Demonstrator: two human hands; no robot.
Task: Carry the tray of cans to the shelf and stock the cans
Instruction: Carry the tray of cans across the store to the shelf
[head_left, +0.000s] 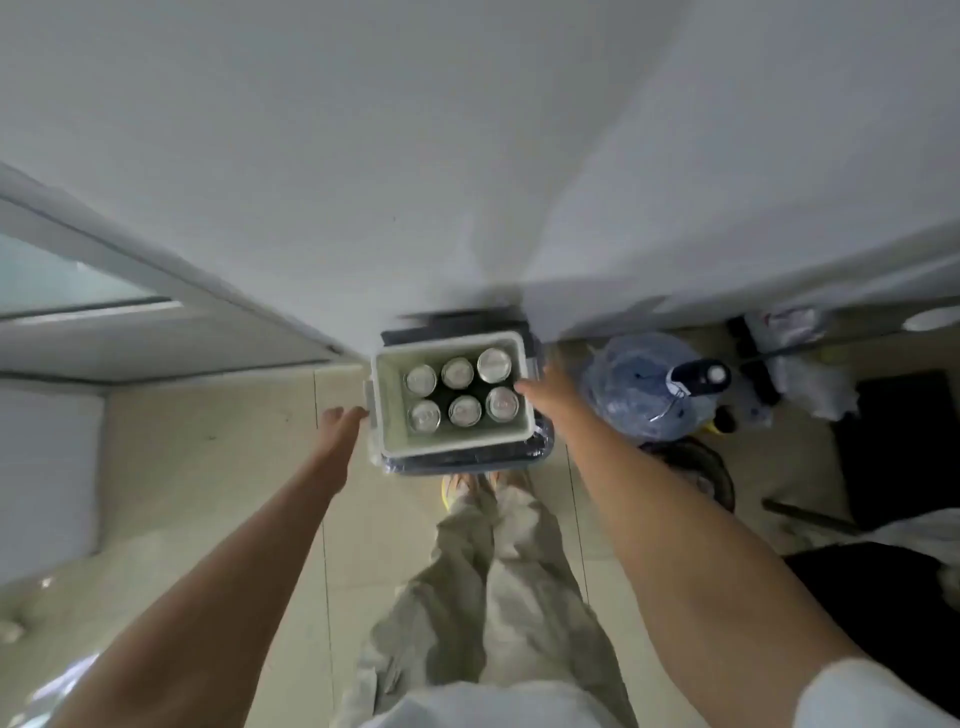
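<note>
Down at floor level, hard against the white wall, a white plastic tray (452, 447) sits on what looks like a dark bin or lid (467, 460), though motion blur makes that base hard to name. Six cans (464, 392) stand upright inside it in two rows of three, silver tops up, crowded toward the right end of the tray with bare floor showing at its left.

Both arms reach down to it. At the tray's left end, the left hand (340, 418) has its fingertips touching the clip on the short wall, fingers only loosely curled and closed on nothing. At the right rim, the right hand (543, 387) lies against or just over the edge; how far it is open, and whether it has hold of the rim, I cannot tell.

By this showing the task has barely started: the tray is not yet lifted, no shelf is in sight, and every can remains to be stocked. A water jug (636, 392) stands close on the right, so the lift has little room that side.
</note>
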